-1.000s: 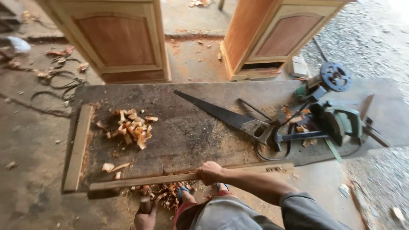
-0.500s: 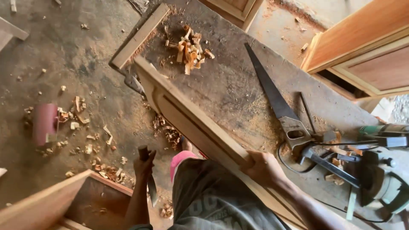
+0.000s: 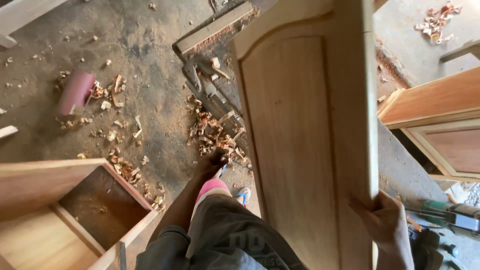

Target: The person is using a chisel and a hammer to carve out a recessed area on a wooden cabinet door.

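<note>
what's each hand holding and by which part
The right hand grips the wooden cabinet door by its right edge; whether the left hand holds anything cannot be told.

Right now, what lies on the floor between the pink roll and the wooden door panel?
In the head view, wood chips and dusty floor lie between the pink roll and the door panel.

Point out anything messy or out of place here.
Wood shavings lie scattered over the dirty floor, and a maroon roll lies tipped among them. The door panel, gripped by the right hand, looks undamaged.
</note>
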